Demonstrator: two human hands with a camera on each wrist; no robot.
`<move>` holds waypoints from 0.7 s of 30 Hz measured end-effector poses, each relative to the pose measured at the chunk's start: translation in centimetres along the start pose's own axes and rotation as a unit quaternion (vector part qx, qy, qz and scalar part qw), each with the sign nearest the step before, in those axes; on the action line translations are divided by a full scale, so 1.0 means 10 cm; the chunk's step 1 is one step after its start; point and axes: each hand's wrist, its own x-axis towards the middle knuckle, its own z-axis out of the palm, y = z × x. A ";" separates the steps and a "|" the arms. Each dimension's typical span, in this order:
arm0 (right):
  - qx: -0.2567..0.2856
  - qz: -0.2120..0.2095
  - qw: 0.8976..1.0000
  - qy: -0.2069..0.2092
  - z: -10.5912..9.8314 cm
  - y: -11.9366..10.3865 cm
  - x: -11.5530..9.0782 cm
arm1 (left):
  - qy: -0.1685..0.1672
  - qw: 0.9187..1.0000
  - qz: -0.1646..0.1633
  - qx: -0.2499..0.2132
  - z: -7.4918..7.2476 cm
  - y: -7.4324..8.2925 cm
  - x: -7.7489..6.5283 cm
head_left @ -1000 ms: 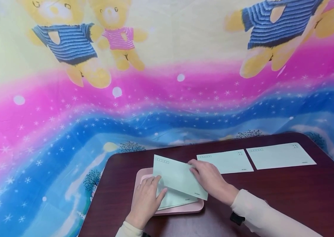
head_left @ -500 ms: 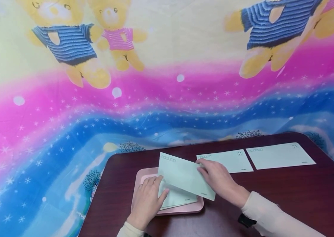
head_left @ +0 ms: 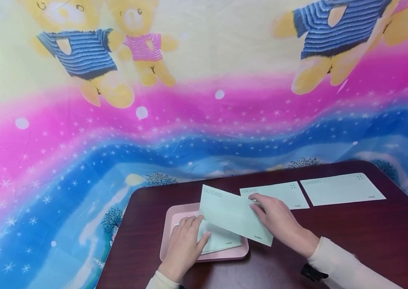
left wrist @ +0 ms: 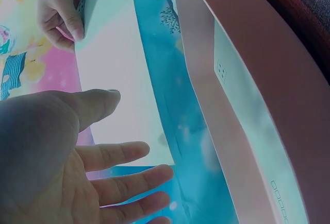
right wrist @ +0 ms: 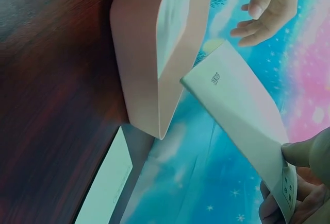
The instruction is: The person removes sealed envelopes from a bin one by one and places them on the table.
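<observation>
A pale green envelope is held tilted above the tray's right part, pinched near its right end by my right hand. In the right wrist view, the thumb lies on one face of the envelope, with curled fingers behind. My left hand hovers over the left side of the pink tray, thumb apart from its fingers. The left wrist view shows those fingers extended with nothing in them. More envelopes lie in the tray, partly hidden by the left hand and the raised envelope.
Two envelopes lie in a row along the back of the dark wooden table: one partly behind the right hand, the other farther right. A printed bear cloth hangs behind the table.
My right hand has moved to the right with the envelope, uncovering more of those in the tray. The left hand has shifted slightly to the right.
</observation>
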 end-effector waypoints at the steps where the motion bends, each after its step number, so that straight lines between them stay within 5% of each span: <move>1: -0.002 0.000 1.000 0.000 -0.01 0.01 -0.01 | -0.002 1.000 0.001 0.000 0.00 0.00 0.00; 21: -0.021 0.014 1.000 0.010 -0.19 0.22 -0.20 | -0.010 1.000 0.002 -0.021 0.02 0.10 0.01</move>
